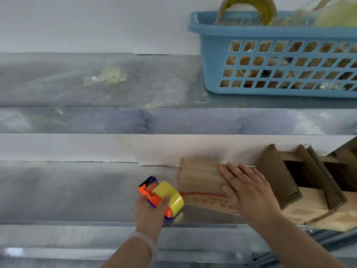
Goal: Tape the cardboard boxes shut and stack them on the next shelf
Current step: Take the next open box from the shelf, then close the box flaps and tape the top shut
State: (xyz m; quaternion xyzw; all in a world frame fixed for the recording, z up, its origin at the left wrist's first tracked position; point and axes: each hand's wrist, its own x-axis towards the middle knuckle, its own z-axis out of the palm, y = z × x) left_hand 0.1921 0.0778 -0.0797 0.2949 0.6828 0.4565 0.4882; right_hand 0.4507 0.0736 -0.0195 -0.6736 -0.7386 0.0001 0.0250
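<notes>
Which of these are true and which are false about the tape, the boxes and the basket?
1. The left hand holds the tape dispenser. True.
2. The right hand grips a roll of tape. False: it lies flat on the cardboard box.
3. The blue basket sits on the shelf above. True.
4. Every box on the right is closed. False: the open boxes have flaps standing up.

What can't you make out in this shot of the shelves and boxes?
Head view: right hand covers the cardboard box top, so its seam is hidden.
Head view: blue basket contents blurred behind its lattice, cut off by the right edge.
Head view: red print on the box blurred, partly under that hand.
</notes>
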